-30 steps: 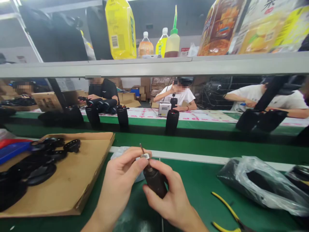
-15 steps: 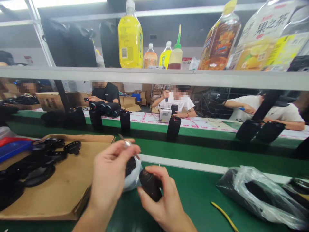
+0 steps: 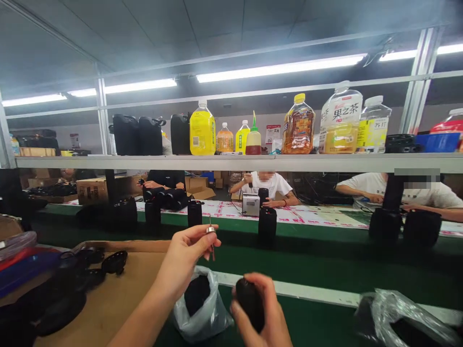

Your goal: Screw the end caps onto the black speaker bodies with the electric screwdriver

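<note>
My left hand [image 3: 190,253] is raised over the bench, pinching a small round silver metal part [image 3: 210,230] between thumb and fingertips. A thin pin sticks up from this part and a short reddish-brown end hangs below. Lower and to the right, my right hand [image 3: 269,313] is wrapped around a smooth, black, rounded oval piece [image 3: 249,301]. The two held things are apart. Below my left hand stands an open whitish plastic bag [image 3: 217,313] with black contents; what they are cannot be made out.
A cardboard tray [image 3: 108,308] with black parts lies on the left. At right is a clear plastic bag [image 3: 401,303] on the green bench [image 3: 318,270]. Black cylindrical cases [image 3: 267,225] line the bench beyond. Bottles [image 3: 202,129] stand on a shelf [image 3: 231,164] above. Co-workers [image 3: 271,185] sit opposite.
The view has tilted up, showing more ceiling and shelf. My hands have moved apart: the left with the silver part is higher, the right with the black piece lower and further right.
</note>
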The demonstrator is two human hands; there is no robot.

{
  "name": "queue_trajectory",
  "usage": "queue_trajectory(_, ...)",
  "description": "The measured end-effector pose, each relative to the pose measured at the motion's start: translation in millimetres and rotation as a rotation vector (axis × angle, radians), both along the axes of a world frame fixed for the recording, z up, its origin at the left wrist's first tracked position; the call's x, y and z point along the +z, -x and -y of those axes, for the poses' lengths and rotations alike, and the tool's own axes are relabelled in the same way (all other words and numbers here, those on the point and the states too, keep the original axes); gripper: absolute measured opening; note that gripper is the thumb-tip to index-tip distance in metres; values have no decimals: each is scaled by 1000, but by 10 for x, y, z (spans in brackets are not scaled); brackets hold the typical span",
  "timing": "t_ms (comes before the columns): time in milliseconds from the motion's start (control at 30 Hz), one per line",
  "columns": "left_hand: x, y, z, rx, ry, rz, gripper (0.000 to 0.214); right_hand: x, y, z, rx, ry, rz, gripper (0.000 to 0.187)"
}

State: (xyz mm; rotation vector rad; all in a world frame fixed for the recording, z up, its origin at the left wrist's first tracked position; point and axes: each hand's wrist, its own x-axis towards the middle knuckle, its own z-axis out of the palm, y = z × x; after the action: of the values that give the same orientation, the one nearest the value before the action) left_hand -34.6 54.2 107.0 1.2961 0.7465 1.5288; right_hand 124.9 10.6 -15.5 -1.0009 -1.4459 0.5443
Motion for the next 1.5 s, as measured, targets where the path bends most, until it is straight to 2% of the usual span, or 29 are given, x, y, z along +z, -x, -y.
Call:
queue_trajectory(100,-179,-92,67,-34,117,61,33,92,-77,-94,84,24,-1,51)
queue_trajectory(233,-338,-179,106,-3,200,106,34,214,1,-140,95,51,-29,55)
queue_trajectory(367,-442,-210,170,44,200,68,31,296,157,-141,55,56,-154,57)
queue_trajectory(500,-471,-189,177,130,165,16,22,340,229,-132,73,95,-218,57)
queue_trajectory(600,-420,-25,78,207,140,43,25,350,230,-82,80,128,-207,56)
queue_trajectory(733,-315,455,-65,493,61,258,25,368,183,36,-24,158,-206,60)
queue_trajectory(800,-315,656,-61,557,32,326,25,406,158,85,-57,180,-221,62)
queue_trajectory(900,-398,696,42,463,57,302,31,483,157,86,-65,212,-250,62)
queue_trajectory(1033,-473,394,202,144,169,181,42,553,252,-55,-10,212,-261,63)
queue_trajectory(1133,-398,207,252,-156,253,144,61,596,366,-141,39,192,-274,62)
queue_trajectory(1200,-311,164,245,-298,308,139,59,633,437,-155,67,168,-300,59)
queue_trajectory(1267,-222,171,204,-346,356,141,47,669,493,-156,87,141,-331,57)
queue_trajectory(1367,-111,210,100,-336,395,82,34,700,558,-186,101,114,-373,57)
queue_trajectory(1500,22,246,-28,-288,329,-85,31,735,658,-287,122,120,-418,58)
